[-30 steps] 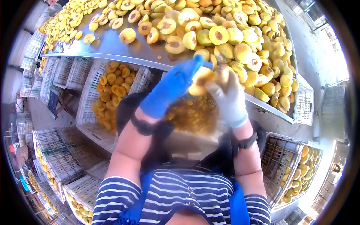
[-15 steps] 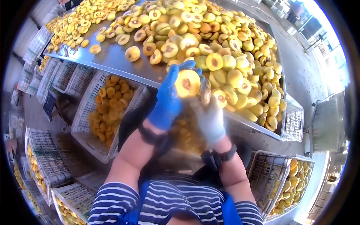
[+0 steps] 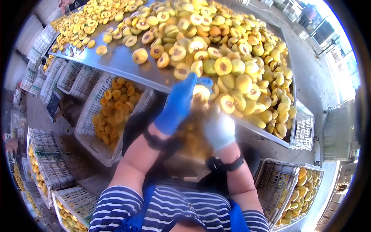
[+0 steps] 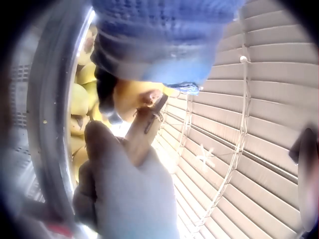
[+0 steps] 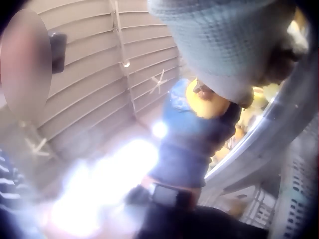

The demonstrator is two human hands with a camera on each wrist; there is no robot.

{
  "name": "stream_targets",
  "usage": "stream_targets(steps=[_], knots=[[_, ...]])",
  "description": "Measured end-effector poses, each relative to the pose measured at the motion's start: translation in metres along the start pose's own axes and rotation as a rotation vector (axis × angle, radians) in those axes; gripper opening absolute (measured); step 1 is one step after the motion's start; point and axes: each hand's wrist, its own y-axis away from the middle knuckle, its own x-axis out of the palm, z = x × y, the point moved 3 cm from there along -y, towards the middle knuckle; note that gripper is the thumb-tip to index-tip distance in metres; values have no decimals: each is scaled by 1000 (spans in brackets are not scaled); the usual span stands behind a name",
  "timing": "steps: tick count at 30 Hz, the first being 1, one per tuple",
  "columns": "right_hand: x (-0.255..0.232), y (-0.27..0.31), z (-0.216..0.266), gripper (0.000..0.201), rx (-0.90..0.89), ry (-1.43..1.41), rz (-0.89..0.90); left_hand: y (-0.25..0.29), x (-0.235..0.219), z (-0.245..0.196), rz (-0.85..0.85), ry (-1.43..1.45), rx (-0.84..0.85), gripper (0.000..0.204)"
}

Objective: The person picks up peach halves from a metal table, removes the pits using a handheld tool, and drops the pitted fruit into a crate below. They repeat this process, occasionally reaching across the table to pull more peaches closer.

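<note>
My left hand (image 3: 177,104), in a blue glove, holds a yellow peach half (image 3: 201,92) just in front of the table edge. My right hand (image 3: 219,129), in a whitish glove, grips a small tool with a wooden handle (image 4: 142,137). In the left wrist view the tool's dark narrow end meets the peach half (image 4: 130,97) at its reddish-brown centre. The right wrist view shows the fruit (image 5: 212,105) between the blue glove and the right fingers, with the tool mostly hidden. Motion blurs the right fingers in the head view.
Many halved peaches (image 3: 235,65) are heaped on the metal table (image 3: 123,63), whose raised edge runs before the hands. A white crate of peach halves (image 3: 87,127) stands at left, another crate (image 3: 278,189) at right. Blurred fruit (image 3: 189,143) lies below the hands.
The peach half showed its cut face upward half a second ago; now it is turned and partly covered by the left fingers. The right hand has swung its tool in against it.
</note>
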Motion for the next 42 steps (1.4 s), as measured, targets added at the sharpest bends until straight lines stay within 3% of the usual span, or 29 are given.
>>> stream_targets(steps=[2, 4, 5, 6, 7, 8, 10, 12, 13, 14, 15, 16, 18, 19, 22, 26, 28, 29, 31, 35, 37, 38, 40, 42], knots=[[30, 4, -17, 41, -120, -30, -20, -4, -3, 21, -34, -61, -9, 50], [58, 6, -29, 40, -140, -99, -11, -5, 0, 11, 10, -160, 87, 45], [76, 5, -38, 37, -137, -217, 20, -7, -1, 11, 34, -32, -56, 45], [59, 3, -27, 34, -155, -313, -9, -7, -2, 12, 61, 94, -215, 45], [44, 0, -18, 34, -105, -407, 59, -8, -6, 4, 187, 67, -215, 43], [34, -2, -14, 34, -53, -501, 131, -9, -2, -5, 198, 63, -191, 43], [30, -4, -15, 31, -50, -520, 117, -6, 0, -25, 129, -45, 29, 41], [28, -6, -18, 31, -8, -809, 58, -2, -2, -9, 88, -145, 274, 40], [31, -7, -12, 31, 94, -1130, 77, 3, 1, 4, 26, -107, 211, 39], [26, -2, -5, 29, 0, -821, 145, 9, 4, 12, -33, -67, 141, 38], [11, 1, 6, 27, 168, -988, 288, 10, 3, 16, -60, 99, 42, 36], [-1, 5, 16, 26, 342, -1147, 440, 7, 1, 17, -61, 98, 53, 36], [-9, 9, 22, 25, 357, -1185, 439, 4, 0, 23, 24, 63, -52, 36], [-9, 10, 23, 24, 379, -1228, 442, 3, 2, 22, 13, 69, -12, 34], [16, 8, 15, 24, 244, -1162, 318, 4, 8, 20, 8, 110, -75, 34], [17, 15, 11, 22, 374, -1218, 426, 7, 17, 22, -72, 173, -135, 32], [25, 13, 9, 19, 97, -924, 71, 7, 21, 9, 2, -336, 78, 30], [26, 14, 2, 19, 98, -924, 75, 5, 18, 11, -1, -336, 74, 30], [7, 20, 10, 18, 415, -1441, 577, 2, 14, 17, 157, -448, 118, 29], [-6, 21, 17, 17, 413, -1385, 642, 7, 18, 13, 82, -140, -6, 30], [-7, 22, 19, 16, 385, -1409, 689, 11, 18, 16, 70, 70, -201, 31], [-9, 22, 15, 16, 385, -1410, 690, 10, 16, 14, 69, 69, -202, 31], [-8, 26, 10, 16, 398, -1499, 865, 8, 16, 5, 289, 161, -123, 31], [-7, 27, 9, 19, 285, -1449, 716, 7, 17, -2, 391, 105, -131, 32]])
